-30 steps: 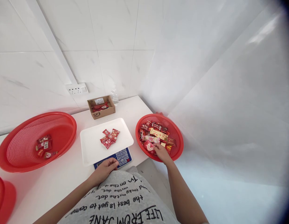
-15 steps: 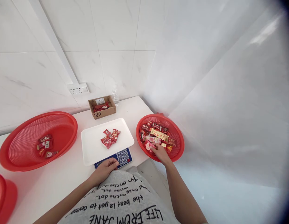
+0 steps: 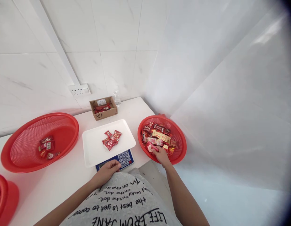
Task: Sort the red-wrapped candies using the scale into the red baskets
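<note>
My right hand [image 3: 161, 155] reaches into the small red basket [image 3: 180, 138] at the right, fingers closed on a red and pink snack packet [image 3: 150, 147] among several wrapped snacks. At the table's front edge my left hand [image 3: 107, 171] rests with curled fingers against the blue keypad of the scale [image 3: 122, 158]; nothing shows in it. The scale's white tray [image 3: 93, 147] carries a small heap of red packets [image 3: 111, 139].
A large red basket [image 3: 65, 121] at the left holds a few red packets [image 3: 46, 147]. Another red basket [image 3: 4, 194] pokes in at the bottom left. A small cardboard box [image 3: 103, 108] with red packets, a clear bottle [image 3: 116, 98] and a wall socket [image 3: 79, 90] stand at the back.
My right hand has shifted slightly left inside the small basket and closed on a red and pink packet. My left hand has stayed by the keypad.
</note>
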Demonstrator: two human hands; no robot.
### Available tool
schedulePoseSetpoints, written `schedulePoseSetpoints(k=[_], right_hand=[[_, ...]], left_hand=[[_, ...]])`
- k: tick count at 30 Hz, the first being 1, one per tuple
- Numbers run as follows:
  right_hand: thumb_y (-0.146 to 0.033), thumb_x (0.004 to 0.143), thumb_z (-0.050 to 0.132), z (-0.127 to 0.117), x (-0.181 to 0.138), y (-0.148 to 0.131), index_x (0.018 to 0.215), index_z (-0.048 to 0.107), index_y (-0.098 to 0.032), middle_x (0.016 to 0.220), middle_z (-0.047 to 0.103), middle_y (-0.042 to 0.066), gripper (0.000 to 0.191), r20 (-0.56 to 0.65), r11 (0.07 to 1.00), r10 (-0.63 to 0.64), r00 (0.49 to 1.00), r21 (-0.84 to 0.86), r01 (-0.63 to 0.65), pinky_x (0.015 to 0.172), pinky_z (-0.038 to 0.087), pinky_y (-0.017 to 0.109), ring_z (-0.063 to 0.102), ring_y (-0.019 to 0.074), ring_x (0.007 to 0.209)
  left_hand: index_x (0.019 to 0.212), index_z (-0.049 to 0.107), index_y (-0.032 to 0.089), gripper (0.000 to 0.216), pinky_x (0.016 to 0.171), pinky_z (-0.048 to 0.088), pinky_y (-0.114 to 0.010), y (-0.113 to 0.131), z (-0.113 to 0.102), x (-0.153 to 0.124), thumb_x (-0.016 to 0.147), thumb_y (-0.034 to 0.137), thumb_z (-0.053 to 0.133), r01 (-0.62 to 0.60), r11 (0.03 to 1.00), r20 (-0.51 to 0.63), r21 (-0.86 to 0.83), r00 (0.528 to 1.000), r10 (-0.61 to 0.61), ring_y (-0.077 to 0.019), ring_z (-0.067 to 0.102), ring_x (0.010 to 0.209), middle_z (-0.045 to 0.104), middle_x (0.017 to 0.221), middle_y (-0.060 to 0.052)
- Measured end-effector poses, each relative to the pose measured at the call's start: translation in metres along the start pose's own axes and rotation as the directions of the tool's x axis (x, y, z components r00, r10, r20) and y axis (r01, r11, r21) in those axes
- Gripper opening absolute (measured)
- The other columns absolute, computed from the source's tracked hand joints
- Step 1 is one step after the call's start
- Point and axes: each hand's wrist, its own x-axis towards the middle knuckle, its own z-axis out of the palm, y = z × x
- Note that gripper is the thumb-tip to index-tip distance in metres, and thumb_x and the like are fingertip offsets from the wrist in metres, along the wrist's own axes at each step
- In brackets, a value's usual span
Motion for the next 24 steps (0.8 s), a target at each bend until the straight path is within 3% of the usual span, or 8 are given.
schedulePoseSetpoints(k=[5,8,10,13,15,17,20,24], right_hand=[[-0.043,0.071,0.046,0.004,0.001,0.005,0.084,0.06,-0.016,0.073,0.064,0.005,0.033,-0.045,0.998,0.003,0.999,0.056,-0.001,0.066,0.041,0.03,0.056,0.0204,0.07],[-0.045,0.073,0.046,0.006,-0.007,-0.008,0.089,0.059,-0.016,0.075,0.063,0.005,0.036,-0.14,0.995,0.004,0.99,0.096,0.01,0.069,0.04,0.029,0.055,0.0199,0.073],[-0.044,0.074,0.045,0.01,-0.018,-0.022,0.085,0.058,-0.016,0.072,0.061,0.004,0.032,-0.129,0.992,-0.037,0.991,0.117,0.053,0.067,0.04,0.028,0.053,0.018,0.07],[-0.04,0.074,0.049,0.02,-0.04,-0.048,0.073,0.056,-0.017,0.065,0.055,-0.001,0.024,0.087,0.978,-0.187,0.979,0.116,0.176,0.059,0.036,0.024,0.047,0.0133,0.062],[-0.037,0.073,0.054,0.029,-0.055,-0.061,0.068,0.055,-0.017,0.061,0.05,-0.003,0.021,0.287,0.966,-0.256,0.923,0.123,0.229,0.055,0.032,0.021,0.042,0.0108,0.059],[-0.038,0.073,0.056,0.038,-0.065,-0.07,0.066,0.054,-0.016,0.06,0.048,-0.004,0.022,0.412,0.955,-0.295,0.862,0.146,0.257,0.053,0.029,0.02,0.04,0.0094,0.058],[-0.042,0.072,0.058,0.047,-0.07,-0.075,0.064,0.052,-0.016,0.059,0.045,-0.005,0.028,0.475,0.952,-0.304,0.826,0.18,0.247,0.052,0.027,0.02,0.037,0.0084,0.057],[-0.049,0.077,0.051,0.051,-0.068,-0.076,0.068,0.055,-0.015,0.061,0.047,-0.004,0.035,0.514,0.931,-0.346,0.785,0.29,0.22,0.053,0.029,0.02,0.038,0.0092,0.058]], left_hand=[[0.075,0.051,0.018,0.036,0.057,0.032,-0.023,-0.004,0.0,0.0,0.072,0.054,0.05,-0.001,1.0,-0.003,-0.004,1.0,0.001,-0.0118,0.042,0.059,0.051,0.067,0.003],[0.075,0.051,0.018,0.035,0.059,0.033,-0.024,-0.002,-0.001,0.0,0.073,0.053,0.049,-0.01,1.0,-0.001,0.01,1.0,0.01,-0.0122,0.043,0.06,0.051,0.067,0.003],[0.076,0.051,0.018,0.035,0.061,0.035,-0.025,0.002,-0.001,0.0,0.075,0.053,0.046,-0.031,0.999,-0.002,0.025,1.0,0.031,-0.0129,0.045,0.063,0.052,0.068,0.002],[0.081,0.051,0.018,0.036,0.066,0.038,-0.026,0.011,0.001,0.001,0.078,0.053,0.043,-0.088,0.995,-0.021,0.051,0.996,0.09,-0.0143,0.047,0.068,0.053,0.072,0.001],[0.085,0.053,0.018,0.037,0.067,0.039,-0.026,0.017,0.004,0.001,0.079,0.053,0.042,-0.156,0.984,0.0,0.083,0.988,0.157,-0.0152,0.049,0.071,0.055,0.076,0.001],[0.082,0.054,0.018,0.037,0.068,0.039,-0.027,0.021,0.006,0.002,0.079,0.053,0.043,-0.209,0.971,0.028,0.116,0.978,0.208,-0.0159,0.05,0.071,0.057,0.076,0.0],[0.073,0.055,0.017,0.036,0.068,0.04,-0.027,0.024,0.007,0.003,0.078,0.051,0.045,-0.223,0.97,0.015,0.094,0.975,0.223,-0.0161,0.05,0.07,0.058,0.071,-0.001],[0.074,0.057,0.017,0.038,0.07,0.039,-0.027,0.024,0.008,0.004,0.079,0.053,0.045,-0.247,0.969,-0.05,-0.013,0.968,0.246,-0.0162,0.05,0.071,0.06,0.072,-0.001]])
